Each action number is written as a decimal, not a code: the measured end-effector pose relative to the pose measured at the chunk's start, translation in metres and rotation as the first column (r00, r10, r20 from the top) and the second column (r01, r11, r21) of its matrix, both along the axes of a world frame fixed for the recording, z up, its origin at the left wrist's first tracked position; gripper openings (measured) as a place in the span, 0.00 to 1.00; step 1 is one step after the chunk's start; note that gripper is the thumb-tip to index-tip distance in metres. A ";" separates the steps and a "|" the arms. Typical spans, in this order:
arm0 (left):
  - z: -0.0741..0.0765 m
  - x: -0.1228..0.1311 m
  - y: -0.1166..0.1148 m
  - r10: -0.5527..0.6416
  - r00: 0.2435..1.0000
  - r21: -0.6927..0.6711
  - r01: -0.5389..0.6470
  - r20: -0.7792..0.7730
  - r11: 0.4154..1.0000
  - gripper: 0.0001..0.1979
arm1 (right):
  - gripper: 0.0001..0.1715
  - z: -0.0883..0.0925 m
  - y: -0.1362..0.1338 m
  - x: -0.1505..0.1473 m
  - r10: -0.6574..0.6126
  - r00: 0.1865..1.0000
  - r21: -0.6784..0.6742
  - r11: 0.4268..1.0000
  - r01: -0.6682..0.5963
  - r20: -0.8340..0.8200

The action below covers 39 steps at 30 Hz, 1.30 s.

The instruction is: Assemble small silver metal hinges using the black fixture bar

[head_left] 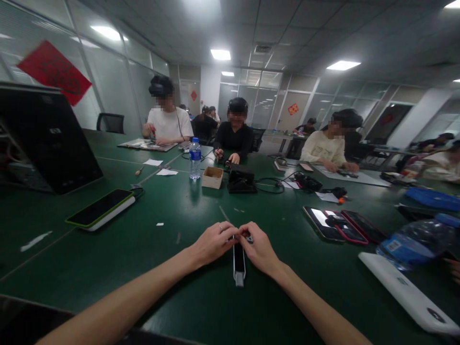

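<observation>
In the head view, a long narrow object, black along its middle with pale edges and a grey near end, lies on the green table in front of me. Its exact kind I cannot make out. My left hand, with a ring on one finger, has its fingertips closed at the far end of this object. From the other side, my right hand pinches at the same end, its fingertips meeting those of the left. A small silvery bit shows beside the right fingers; the fingers hide the rest.
A phone on a white block lies left, near a black HP computer case. Ahead stand a water bottle, a small box and a black stand. Phones, a lying bottle and a white device are right. People sit opposite.
</observation>
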<state>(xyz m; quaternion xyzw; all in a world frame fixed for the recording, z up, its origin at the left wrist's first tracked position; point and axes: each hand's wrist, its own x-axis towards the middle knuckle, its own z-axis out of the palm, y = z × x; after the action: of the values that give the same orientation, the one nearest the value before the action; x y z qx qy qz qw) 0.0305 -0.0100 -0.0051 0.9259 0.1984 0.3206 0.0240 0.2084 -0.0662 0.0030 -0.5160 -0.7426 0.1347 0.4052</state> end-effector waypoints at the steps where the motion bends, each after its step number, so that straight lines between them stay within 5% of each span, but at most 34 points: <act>1: -0.001 0.000 0.000 -0.010 1.000 0.045 0.010 0.001 0.999 0.07 | 0.05 0.000 -0.001 -0.002 0.007 1.000 -0.013 1.000 -0.008 -0.028; 9: 0.003 -0.004 0.000 -0.074 0.996 0.106 0.068 0.046 0.992 0.10 | 0.07 -0.002 0.002 0.004 0.036 0.998 -0.074 0.996 -0.040 -0.054; 16: 0.001 -0.006 0.002 -0.083 0.995 -0.020 0.084 0.055 0.996 0.09 | 0.11 0.000 -0.002 0.004 0.059 0.998 -0.032 0.998 -0.058 0.014; 23: 0.004 -0.008 0.009 0.067 0.997 -0.232 -0.059 0.028 0.971 0.05 | 0.12 -0.001 0.004 0.017 -0.001 0.973 0.112 0.993 -0.025 0.232; 29: 0.004 -0.016 0.022 0.173 0.982 -0.402 -0.188 -0.074 0.896 0.05 | 0.10 -0.007 0.012 0.042 -0.084 0.965 -0.012 0.996 0.090 0.248; 39: 0.002 -0.016 0.025 0.136 0.987 -0.524 -0.162 -0.088 0.836 0.08 | 0.09 -0.009 0.010 0.039 -0.003 0.972 -0.124 0.992 0.033 0.233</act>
<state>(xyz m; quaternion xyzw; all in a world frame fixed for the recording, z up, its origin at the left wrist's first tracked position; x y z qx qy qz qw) 0.0143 0.0151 -0.0029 0.8725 0.3510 0.2325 0.2482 0.2469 -0.0565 -0.0064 -0.5596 -0.7701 0.1167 0.2832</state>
